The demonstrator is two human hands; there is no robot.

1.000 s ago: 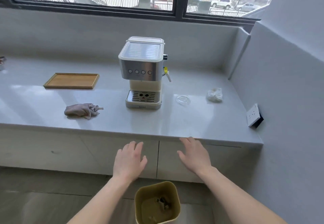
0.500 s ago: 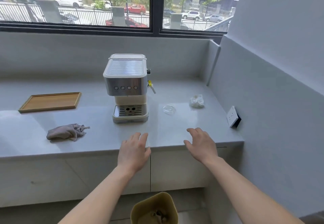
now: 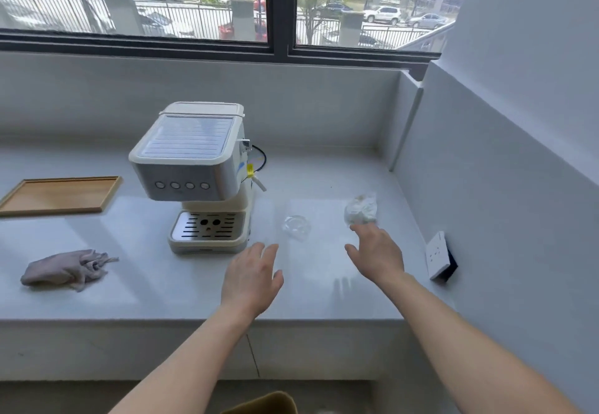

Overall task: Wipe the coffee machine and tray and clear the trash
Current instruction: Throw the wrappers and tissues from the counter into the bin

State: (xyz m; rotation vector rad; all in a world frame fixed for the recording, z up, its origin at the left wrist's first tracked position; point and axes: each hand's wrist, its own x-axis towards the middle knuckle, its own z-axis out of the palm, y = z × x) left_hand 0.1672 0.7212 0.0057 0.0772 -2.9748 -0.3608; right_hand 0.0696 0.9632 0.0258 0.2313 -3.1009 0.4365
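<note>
While both hands hover spread and empty over the table (image 3: 162,297), the right hand (image 3: 377,253) sits just beside the crumpled white wad (image 3: 361,209) right of the coffee machine (image 3: 194,167); it should gather the whole wad, the left hand (image 3: 251,279) taking the clear plastic scrap (image 3: 296,226), both for the bin (image 3: 265,404).

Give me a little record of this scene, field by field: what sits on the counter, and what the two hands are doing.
Place: grey counter
Centre: coffee machine, upright
Left of it: wooden tray at the back, crumpled cloth nearer the front
Right of it: clear plastic scrap, then crumpled white trash
Left hand: open, above the counter, holding nothing
Right hand: open, fingertips at the crumpled white trash; contact unclear
Below the counter: rim of a yellowish bin
</note>
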